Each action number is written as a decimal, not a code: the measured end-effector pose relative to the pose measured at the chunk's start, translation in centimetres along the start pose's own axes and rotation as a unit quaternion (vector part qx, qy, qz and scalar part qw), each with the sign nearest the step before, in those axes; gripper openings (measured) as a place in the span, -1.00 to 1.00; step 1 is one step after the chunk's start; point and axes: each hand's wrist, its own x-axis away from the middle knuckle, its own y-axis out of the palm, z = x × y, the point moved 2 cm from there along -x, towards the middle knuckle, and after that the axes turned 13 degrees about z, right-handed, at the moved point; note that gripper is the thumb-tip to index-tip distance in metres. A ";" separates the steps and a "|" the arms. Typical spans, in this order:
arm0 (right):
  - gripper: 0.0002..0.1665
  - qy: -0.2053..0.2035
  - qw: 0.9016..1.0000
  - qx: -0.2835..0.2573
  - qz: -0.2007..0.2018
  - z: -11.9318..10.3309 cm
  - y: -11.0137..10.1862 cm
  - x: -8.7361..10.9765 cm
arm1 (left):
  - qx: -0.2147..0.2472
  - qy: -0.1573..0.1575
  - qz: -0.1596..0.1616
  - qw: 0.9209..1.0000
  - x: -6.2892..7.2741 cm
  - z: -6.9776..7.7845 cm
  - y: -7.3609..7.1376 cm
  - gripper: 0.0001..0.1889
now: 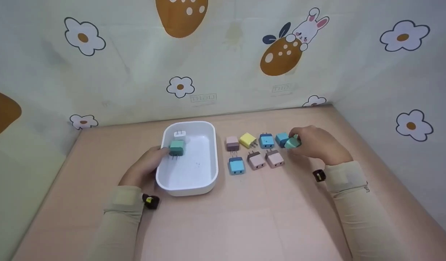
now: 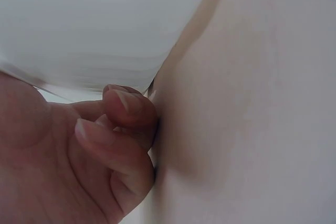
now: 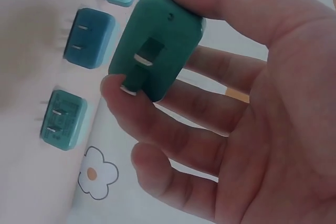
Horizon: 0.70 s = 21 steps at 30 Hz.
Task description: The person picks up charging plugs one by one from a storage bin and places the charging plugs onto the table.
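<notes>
My right hand (image 1: 315, 143) pinches a green plug charger (image 3: 181, 30) between thumb and fingers, its two folding prongs showing in the right wrist view. Beside it on the table is a blue charger (image 1: 282, 139), overlapped by the green one in the head view. On the left, my left hand (image 1: 148, 162) grips the side of a white plastic tub (image 1: 215, 159), thumb at the rim; the left wrist view shows curled fingers (image 2: 128, 108) against its outer wall. Inside the tub lie a green charger (image 1: 177, 148) and a white charger (image 1: 179, 135).
Right of the tub, more chargers lie in two loose rows: a yellow charger (image 1: 247, 140), a blue charger (image 1: 266, 141), a pink charger (image 1: 232, 143), and in front another blue charger (image 1: 236, 166) and two pink ones (image 1: 256, 161). A patterned cloth wall (image 1: 135, 72) closes the back.
</notes>
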 end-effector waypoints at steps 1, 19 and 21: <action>-0.43 0.001 1.000 0.002 -0.005 0.0 0.1 0.0 | 0.000 0.000 -0.001 1.000 0.0 0.0 0.0 -0.36; -0.24 0.006 0.998 0.021 -0.063 -0.1 1.8 0.2 | 0.012 -0.022 -0.005 1.000 0.1 0.0 0.0 -0.35; -0.22 0.006 0.998 0.023 -0.065 -0.1 1.8 0.2 | 0.013 -0.021 -0.006 1.000 0.1 0.1 0.0 -0.36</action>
